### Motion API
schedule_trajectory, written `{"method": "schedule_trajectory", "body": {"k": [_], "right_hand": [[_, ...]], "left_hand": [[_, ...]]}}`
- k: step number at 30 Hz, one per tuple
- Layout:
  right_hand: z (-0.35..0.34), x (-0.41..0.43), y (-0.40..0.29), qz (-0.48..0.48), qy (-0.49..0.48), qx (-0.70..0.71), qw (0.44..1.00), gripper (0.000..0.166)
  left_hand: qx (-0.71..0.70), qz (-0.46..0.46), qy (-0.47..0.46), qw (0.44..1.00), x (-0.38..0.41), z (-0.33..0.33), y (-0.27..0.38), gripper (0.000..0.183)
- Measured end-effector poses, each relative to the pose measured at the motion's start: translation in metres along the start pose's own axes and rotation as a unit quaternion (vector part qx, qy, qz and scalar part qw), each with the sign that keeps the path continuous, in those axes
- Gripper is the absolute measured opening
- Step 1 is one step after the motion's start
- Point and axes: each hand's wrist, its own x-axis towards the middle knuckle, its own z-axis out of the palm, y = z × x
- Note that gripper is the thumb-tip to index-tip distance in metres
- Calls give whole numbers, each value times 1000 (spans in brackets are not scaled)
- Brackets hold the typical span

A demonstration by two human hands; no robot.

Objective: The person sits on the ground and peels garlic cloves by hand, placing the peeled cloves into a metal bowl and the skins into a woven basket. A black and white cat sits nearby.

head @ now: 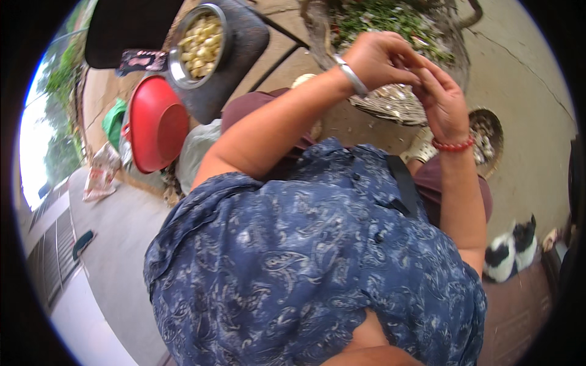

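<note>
Both hands meet above a woven tray that bears green leafy pieces and pale, papery peelings. My left hand, with a silver bangle at the wrist, has its fingers bent against those of my right hand, which wears a red bead bracelet. Anything small between the fingertips is hidden. To the upper left, a steel bowl of pale peeled cloves, seemingly garlic, stands on a dark stool. Beyond my right wrist, a small round basket holds whitish bulbs or peelings.
At the left a red plastic basin lies tipped beside a green bag and a translucent plastic bag. A patterned phone or case is near a black chair part. A black-and-white cat sits at the lower right.
</note>
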Motion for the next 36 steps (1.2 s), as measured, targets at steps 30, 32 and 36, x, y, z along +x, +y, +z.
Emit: {"method": "schedule_trajectory", "body": {"k": [30,32,36], "right_hand": [[-5,2,3,-47,30,49,997,23],[-6,2,0,-53,23,52,997,23],[-10,2,-2,-46,36,53,997,22]], "left_hand": [[-375,-76,61,922,0,19,-11,13],[-443,-103,52,889,0,18,-11,14],[-505,-126,46,853,0,17,-9,17]]}}
